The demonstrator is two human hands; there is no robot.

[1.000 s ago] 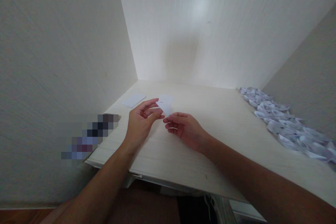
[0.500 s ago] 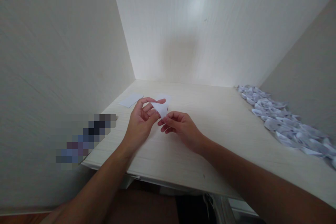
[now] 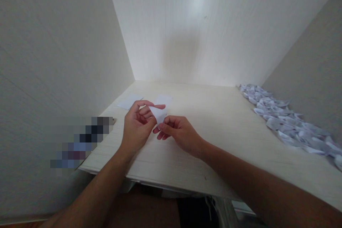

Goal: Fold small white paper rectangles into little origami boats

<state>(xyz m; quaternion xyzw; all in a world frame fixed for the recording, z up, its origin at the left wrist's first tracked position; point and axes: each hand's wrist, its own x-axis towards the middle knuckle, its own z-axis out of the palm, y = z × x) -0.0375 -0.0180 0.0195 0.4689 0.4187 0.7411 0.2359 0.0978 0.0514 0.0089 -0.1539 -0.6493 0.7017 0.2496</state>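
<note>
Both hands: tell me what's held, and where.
A white paper piece: the right hand pinches its lower tip; the left hand holds its left side.

Dim, greyish light covers the scene, with hazy glare on the back wall (image 3: 149, 25) toward one o'clock, a soft-edged shadow (image 3: 182, 50) near twelve, slightly soft paper (image 3: 159, 114), blocky pixels (image 3: 82, 142) at eight, and wide-angle stretching toward the edges.
</note>
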